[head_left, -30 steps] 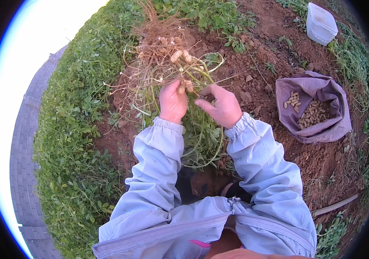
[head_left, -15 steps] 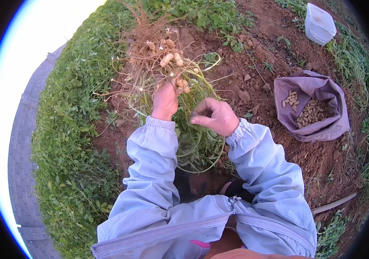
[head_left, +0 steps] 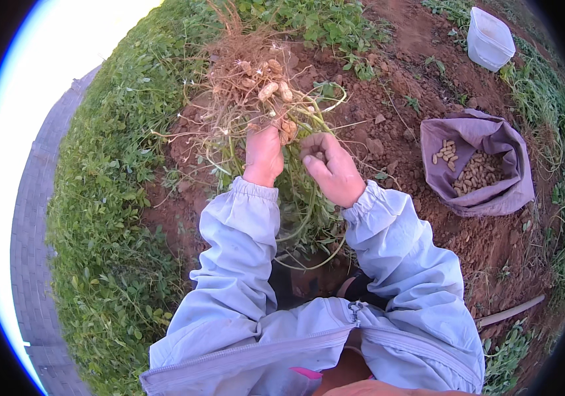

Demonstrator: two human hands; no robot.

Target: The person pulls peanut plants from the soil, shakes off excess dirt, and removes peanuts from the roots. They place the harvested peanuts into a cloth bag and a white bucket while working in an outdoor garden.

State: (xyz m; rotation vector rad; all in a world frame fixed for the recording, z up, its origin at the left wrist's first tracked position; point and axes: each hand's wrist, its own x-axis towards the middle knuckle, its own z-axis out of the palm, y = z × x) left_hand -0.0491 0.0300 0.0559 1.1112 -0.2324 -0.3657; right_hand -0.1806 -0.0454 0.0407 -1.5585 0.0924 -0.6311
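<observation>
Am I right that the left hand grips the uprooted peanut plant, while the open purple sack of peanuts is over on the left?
Not quite: the head view shows the open purple sack of peanuts on the right. The left hand does grip the uprooted peanut plant.

Daylight, bright, mostly diffuse. Strong glare (head_left: 31,99) at upper left, clipped to white, blue-fringed at the outer rim. Fisheye distortion bows the grey tiled surface (head_left: 35,264) at left; black surround at the corners. Soft shading in the folds of the sleeves (head_left: 236,244); deeper shade between them. Root tangle (head_left: 233,72) slightly soft in its fine strands, possibly motion blur
</observation>
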